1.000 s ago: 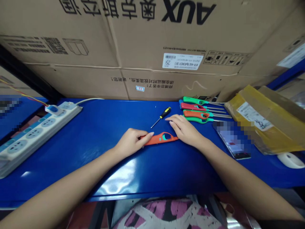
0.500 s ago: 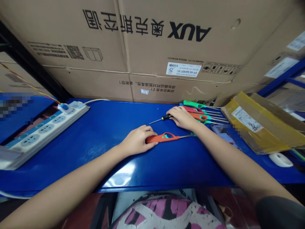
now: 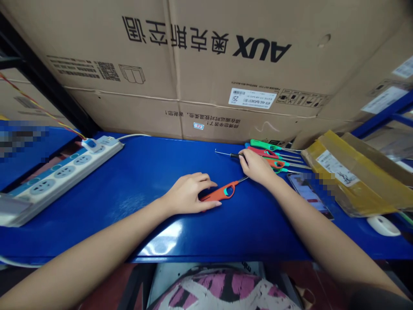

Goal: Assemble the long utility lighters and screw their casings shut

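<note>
My left hand (image 3: 185, 193) is loosely curled round the handle end of an orange long-necked lighter (image 3: 217, 195), thumb along its near side and fingers over the far side. The lighter lies slanted, its metal neck pointing right and away, towards my other hand. In my right hand (image 3: 258, 167) is a screwdriver (image 3: 235, 156) with a black handle, its thin shaft pointing left. A tiny pale speck shows at the shaft's tip; too small to name. Just beyond and right of this hand lie several more lighters, among them a green one (image 3: 265, 145) and a red one (image 3: 260, 151).
A large cardboard box (image 3: 200, 77) walls off the back of the blue table (image 3: 138, 172). On the left sits a white power strip (image 3: 64, 172) with a plug in it. To the right are a phone (image 3: 309, 196), a yellow-taped parcel (image 3: 342, 172) and a white mouse (image 3: 383, 225).
The screwdriver and my right hand have moved right and its tip further back, to the speck. My left fingers have loosened, and the orange lighter has turned so its neck points further away.
</note>
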`<state>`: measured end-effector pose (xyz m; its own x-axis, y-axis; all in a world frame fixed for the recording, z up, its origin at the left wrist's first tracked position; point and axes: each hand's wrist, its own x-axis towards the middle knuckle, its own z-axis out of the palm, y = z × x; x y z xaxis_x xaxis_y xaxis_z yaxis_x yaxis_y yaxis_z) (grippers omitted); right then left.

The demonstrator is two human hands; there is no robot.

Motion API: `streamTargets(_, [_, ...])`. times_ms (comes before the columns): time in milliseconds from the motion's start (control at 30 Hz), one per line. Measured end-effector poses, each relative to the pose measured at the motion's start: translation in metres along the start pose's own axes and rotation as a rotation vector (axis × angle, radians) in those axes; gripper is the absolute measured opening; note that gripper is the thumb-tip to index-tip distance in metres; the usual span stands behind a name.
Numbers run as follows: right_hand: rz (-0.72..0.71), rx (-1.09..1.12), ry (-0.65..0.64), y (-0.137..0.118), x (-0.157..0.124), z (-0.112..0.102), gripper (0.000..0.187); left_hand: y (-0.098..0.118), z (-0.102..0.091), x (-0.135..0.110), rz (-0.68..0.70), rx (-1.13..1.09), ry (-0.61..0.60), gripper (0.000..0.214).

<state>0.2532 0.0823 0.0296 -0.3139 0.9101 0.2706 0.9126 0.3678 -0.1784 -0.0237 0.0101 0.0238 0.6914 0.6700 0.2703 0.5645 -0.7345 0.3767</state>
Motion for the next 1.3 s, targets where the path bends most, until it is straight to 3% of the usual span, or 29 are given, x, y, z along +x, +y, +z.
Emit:
streamTargets(233, [-0.003,0.051,0.045,0.0,-0.001,0.004,0.023,-0.003,0.002,0.0,0.074,-0.022,-0.085,0.036])
streamTargets(400, [-0.022,0.173,0.175,-0.008,-0.008,-0.015,0.023,-0.006,0.006,0.0,0.144,-0.104,-0.043,0.033])
streamTargets(533, [0.093,0.639,0.392,-0.021,-0.024,-0.037,0.022,0.0,0.019,-0.001,0.158,-0.234,-0.021,0.029])
streamTargets(633, [0.151,0.928,0.516,-0.029,-0.034,-0.045,0.021,0.011,0.029,-0.001,0.073,-0.291,0.037,0.029])
streamTargets(733, [0.15,1.148,0.598,-0.035,-0.039,-0.039,0.025,0.02,0.033,0.0,-0.058,-0.394,0.15,0.041])
streamTargets(867, [0.233,1.261,0.669,-0.044,-0.043,-0.02,0.027,0.02,0.023,0.003,-0.308,-0.715,0.295,0.044])
streamTargets(933, [0.301,1.292,0.675,-0.048,-0.044,-0.012,0.027,0.015,0.016,0.005,-0.427,-0.932,0.308,0.041])
streamTargets(1000, [0.354,1.33,0.664,-0.051,-0.044,-0.007,0.029,0.011,0.011,0.007,-0.529,-1.0,0.314,0.034])
streamTargets(1300, [0.376,1.354,0.542,-0.049,-0.047,-0.005,0.029,0.009,0.013,0.008,-0.508,-1.013,0.302,0.022])
